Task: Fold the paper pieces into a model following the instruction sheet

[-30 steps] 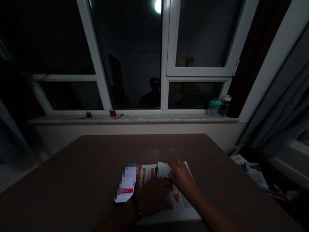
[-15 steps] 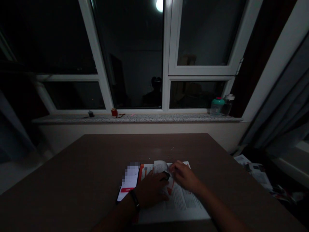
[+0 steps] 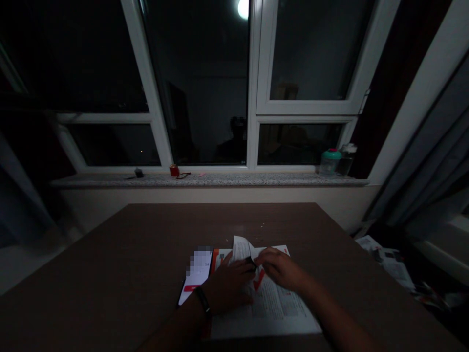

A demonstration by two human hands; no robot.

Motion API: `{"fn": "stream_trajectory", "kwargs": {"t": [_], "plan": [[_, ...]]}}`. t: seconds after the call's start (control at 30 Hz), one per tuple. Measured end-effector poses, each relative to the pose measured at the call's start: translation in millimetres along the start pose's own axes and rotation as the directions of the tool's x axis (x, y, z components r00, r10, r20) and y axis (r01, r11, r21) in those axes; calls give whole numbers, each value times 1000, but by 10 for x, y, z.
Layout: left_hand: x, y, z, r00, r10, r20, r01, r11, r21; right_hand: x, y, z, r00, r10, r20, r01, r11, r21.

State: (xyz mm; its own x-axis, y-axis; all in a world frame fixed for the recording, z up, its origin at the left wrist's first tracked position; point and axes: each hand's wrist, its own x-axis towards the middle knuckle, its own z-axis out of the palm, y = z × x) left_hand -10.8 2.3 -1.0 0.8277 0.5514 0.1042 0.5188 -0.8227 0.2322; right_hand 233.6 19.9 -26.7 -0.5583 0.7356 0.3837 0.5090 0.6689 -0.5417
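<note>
A printed booklet or sheet with orange edging (image 3: 271,313) lies on the table under both hands. From it a loose piece of printed paper (image 3: 241,248) curls up at the top. My left hand (image 3: 230,286), with a black band at the wrist, rests over the print with its fingers apart. By its fingertips sits a small black thing (image 3: 251,263), too dark to name. My right hand (image 3: 280,269) is closed in a pinch beside it, seemingly on the paper's edge; its fingertips are partly hidden. A lit phone (image 3: 196,274) lies left of the booklet.
The brown table (image 3: 110,274) reaches to the wall below a window. On the stone sill (image 3: 227,180) stand a small red container (image 3: 174,170), a dark little object (image 3: 138,172) and two bottles, one with a teal lid (image 3: 331,155). Papers (image 3: 390,261) lie beyond the table's right edge.
The loose paper's top has risen and stands taller above my left hand. My right hand has shifted slightly, and my left hand stays nearly in place.
</note>
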Motion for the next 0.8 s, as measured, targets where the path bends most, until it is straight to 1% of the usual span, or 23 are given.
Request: {"fn": "stream_trajectory", "kwargs": {"t": [0.17,0.3,0.5,0.7,0.8], "plan": [[-6,-25,28,999,-4,41,4,1000,-3,-14,5,-17,1000,-16,23,17,999,-32],[-21,-30,28,999,-4,35,6,999,-41,-23,-27,-22,999,6,45,-3,998,-59],[-46,-26,-19,999,-9,34,10,999,-47,-33,-47,-17,995,48,87,-39,994,-107],[-44,31,-63,1000,-20,5,20,1000,5,-16,-111,-9,990,72,120,-57,990,-131],[-38,64,-64,999,-43,20,42,999,30,-6,-155,-11,990,61,124,-43,988,-148]]}}
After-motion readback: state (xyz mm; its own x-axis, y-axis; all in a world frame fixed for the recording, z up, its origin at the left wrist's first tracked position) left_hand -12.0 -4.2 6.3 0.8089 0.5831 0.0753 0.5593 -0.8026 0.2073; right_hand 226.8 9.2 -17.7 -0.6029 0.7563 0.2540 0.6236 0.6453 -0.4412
